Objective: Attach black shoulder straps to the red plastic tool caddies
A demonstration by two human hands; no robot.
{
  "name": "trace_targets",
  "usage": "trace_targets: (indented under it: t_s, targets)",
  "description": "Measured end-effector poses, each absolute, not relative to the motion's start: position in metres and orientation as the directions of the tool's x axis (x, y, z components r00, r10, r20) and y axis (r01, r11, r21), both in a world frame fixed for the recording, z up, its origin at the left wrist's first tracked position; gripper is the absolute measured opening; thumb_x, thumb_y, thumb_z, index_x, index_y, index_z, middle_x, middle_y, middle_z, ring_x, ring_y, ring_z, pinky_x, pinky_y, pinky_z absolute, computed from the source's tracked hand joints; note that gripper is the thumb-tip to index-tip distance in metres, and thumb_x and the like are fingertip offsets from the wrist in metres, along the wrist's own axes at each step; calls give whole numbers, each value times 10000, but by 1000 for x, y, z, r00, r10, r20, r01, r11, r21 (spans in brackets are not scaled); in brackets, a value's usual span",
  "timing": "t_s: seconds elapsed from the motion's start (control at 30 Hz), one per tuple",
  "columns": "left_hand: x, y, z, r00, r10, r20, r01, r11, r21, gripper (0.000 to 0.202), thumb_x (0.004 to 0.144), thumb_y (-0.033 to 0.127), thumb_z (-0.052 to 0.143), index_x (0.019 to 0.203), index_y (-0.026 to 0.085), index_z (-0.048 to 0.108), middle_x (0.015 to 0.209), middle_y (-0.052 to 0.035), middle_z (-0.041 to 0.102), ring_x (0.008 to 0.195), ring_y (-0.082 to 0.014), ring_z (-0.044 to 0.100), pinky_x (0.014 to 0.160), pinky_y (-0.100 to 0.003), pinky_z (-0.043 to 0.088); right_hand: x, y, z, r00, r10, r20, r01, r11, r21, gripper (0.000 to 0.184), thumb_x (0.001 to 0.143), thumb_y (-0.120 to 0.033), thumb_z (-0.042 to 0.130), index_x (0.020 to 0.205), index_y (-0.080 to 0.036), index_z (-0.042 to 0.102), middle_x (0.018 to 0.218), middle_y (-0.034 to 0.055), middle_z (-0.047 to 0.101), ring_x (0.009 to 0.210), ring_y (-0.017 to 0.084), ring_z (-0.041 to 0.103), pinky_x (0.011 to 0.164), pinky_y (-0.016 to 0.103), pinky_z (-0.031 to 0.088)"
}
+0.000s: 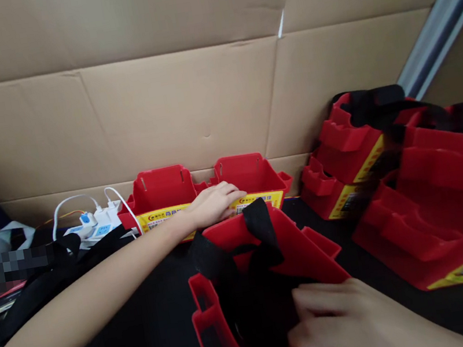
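Observation:
My left hand (214,202) reaches forward and rests palm down, fingers stretched out, on the front rims of two red plastic bins (160,193) with yellow labels, standing side by side against the cardboard wall. Close to me, another red bin (214,328) lies tilted with a black cloth or strap (248,276) draped into it. My right hand (346,319) is at this bin's near right side, fingers curled and pressed on its edge. What lies under the fingers is hidden.
A brown cardboard wall (185,104) closes the back. A heap of red bins (410,192) with black straps lies at the right. A white power strip with plugs and cables (98,221) sits at the left, beside black bags (53,266). The worktop is black.

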State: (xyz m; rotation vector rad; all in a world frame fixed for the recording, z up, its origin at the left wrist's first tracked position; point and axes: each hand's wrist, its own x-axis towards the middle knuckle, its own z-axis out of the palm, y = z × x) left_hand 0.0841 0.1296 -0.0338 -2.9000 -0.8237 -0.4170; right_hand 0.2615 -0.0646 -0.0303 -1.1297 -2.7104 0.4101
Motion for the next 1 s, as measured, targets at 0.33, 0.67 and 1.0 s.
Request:
trace_targets:
  t_s: [0.33,0.67,1.0]
  targets:
    - [-4,108,-57,604,686,405,739,-672,36,238,759,149,500,986,117,563,959,-123,634,1003,-269,549,933,-502,336,232,-50,-42,-653,714,252,662,700,-269,247,821,-120,493,955,-268,638,821,-5,644,702,116,611,569,199,450]
    - [-22,85,-8,444,648,618,651,-708,274,240,873,230,397,1028,136,553,1050,-87,641,977,-162,588,880,-326,448,212,-29,-6,-403,846,349,840,493,-225,239,852,-387,488,895,-199,630,825,40,644,718,159,622,634,268,485]
    - [29,28,-12,807,584,81,576,-810,107,247,731,265,618,948,150,641,956,-87,673,840,-237,642,702,-332,492,205,27,17,-339,939,60,761,311,-569,293,835,-253,481,561,-160,524,514,39,612,412,101,542,410,203,409]
